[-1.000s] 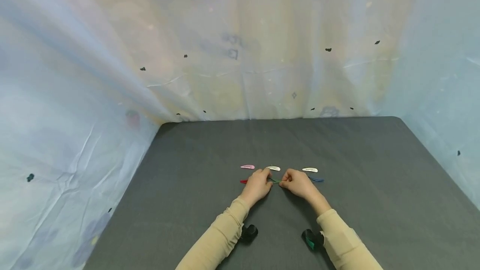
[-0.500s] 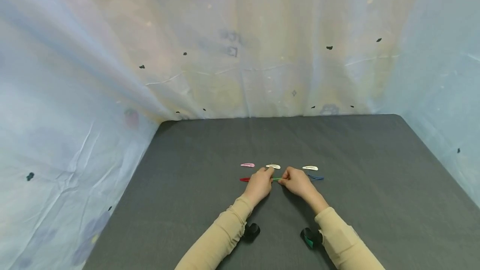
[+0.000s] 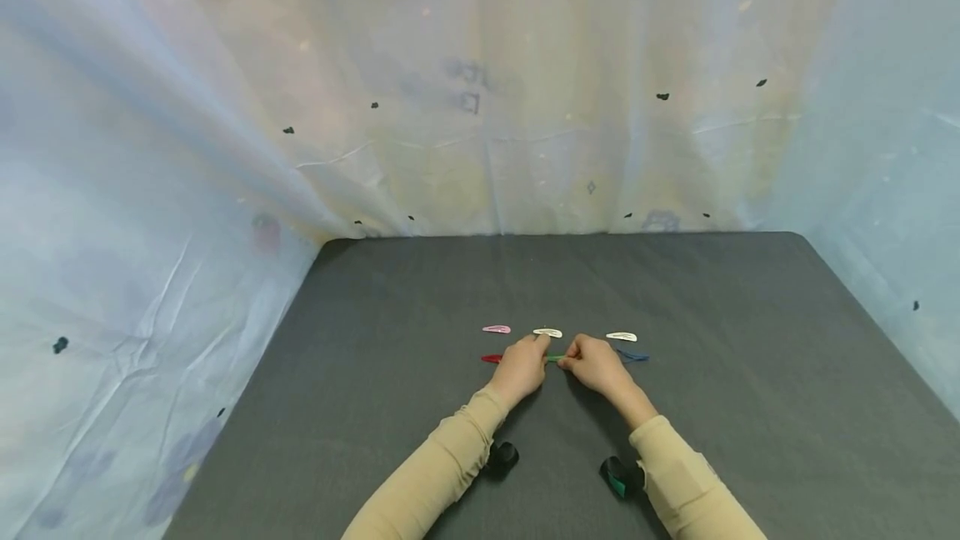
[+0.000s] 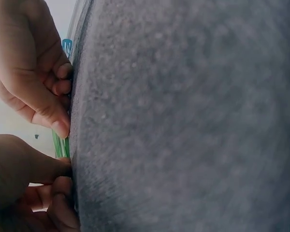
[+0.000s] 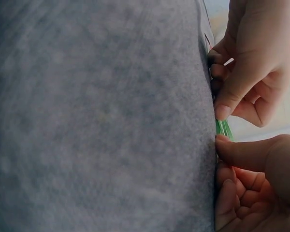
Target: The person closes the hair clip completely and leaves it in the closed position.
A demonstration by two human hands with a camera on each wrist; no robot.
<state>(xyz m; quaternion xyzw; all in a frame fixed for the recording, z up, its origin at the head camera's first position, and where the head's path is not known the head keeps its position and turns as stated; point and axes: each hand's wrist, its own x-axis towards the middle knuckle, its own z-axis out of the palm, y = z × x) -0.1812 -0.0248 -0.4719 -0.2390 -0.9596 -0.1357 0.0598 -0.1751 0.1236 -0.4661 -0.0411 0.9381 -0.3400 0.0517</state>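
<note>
Low on the grey tabletop, my left hand [image 3: 521,369] and right hand [image 3: 598,365] face each other a short way apart. Between them runs a thin green hair tie [image 3: 554,358], its two ends pinched in my fingers and its middle straight. In the right wrist view the green strands fan out slightly between the thumbs. A red hair tie [image 3: 491,358] lies left of it, partly behind my left hand, and a blue hair tie [image 3: 634,356] lies to the right. My left fingertips are close below a cream snap hair clip [image 3: 547,332].
A pink snap clip [image 3: 497,329] and a white snap clip [image 3: 621,337] lie in the row behind the hair ties. The grey tabletop [image 3: 375,440] reaches back to a patterned curtain [image 3: 525,182]. Black wrist straps [image 3: 502,461] hang below both forearms.
The green hair tie, bent a second ago, now lies straight between my hands. My left hand has shifted slightly to the right, while my right hand has barely moved.
</note>
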